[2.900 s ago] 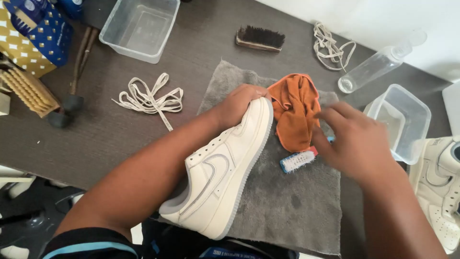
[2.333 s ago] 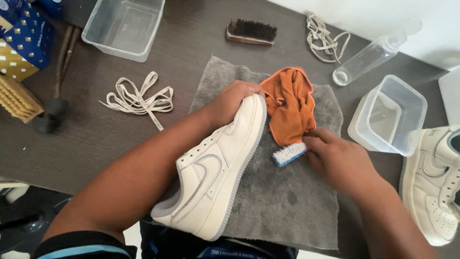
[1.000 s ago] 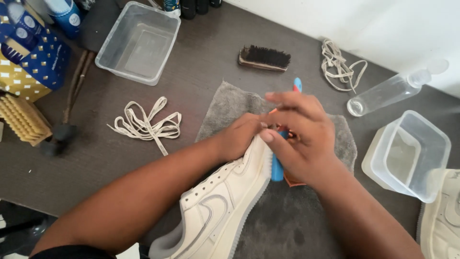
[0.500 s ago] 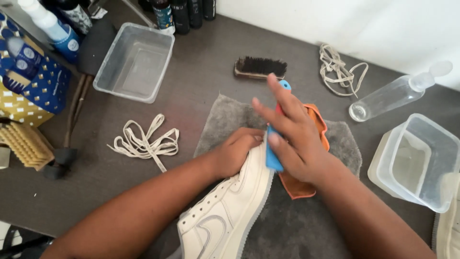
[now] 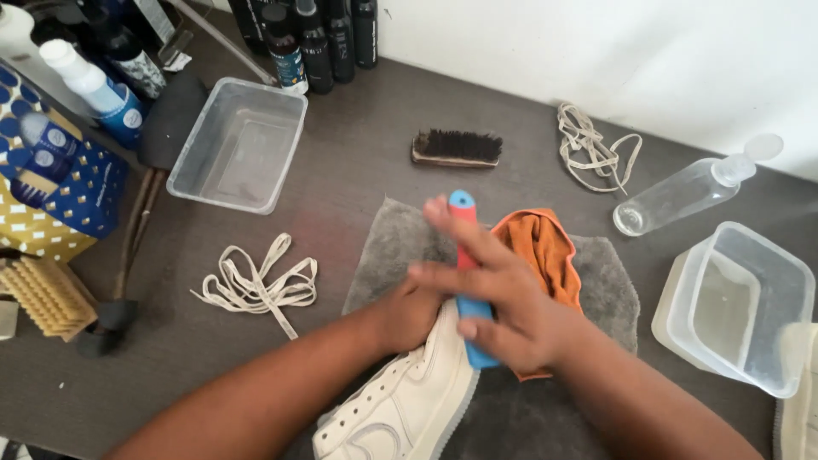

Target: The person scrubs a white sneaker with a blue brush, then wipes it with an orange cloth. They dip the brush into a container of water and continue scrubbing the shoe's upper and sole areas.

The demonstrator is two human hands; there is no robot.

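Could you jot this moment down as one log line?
left hand: holds shoe | right hand: grips blue brush at shoe toe | under: grey towel, orange cloth

Sneaker (image 5: pixel 409 400) on mat (image 5: pixel 392 247), laces (image 5: pixel 260 285) left.

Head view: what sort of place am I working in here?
Probably a shoe-cleaning bench. A white sneaker lies on a grey mat, the right hand holds a blue-handled brush against it, and dark bottles line the wall.

Two bare forearms, bare hands (image 5: pixel 503 302), no sleeves, rings or watch in view
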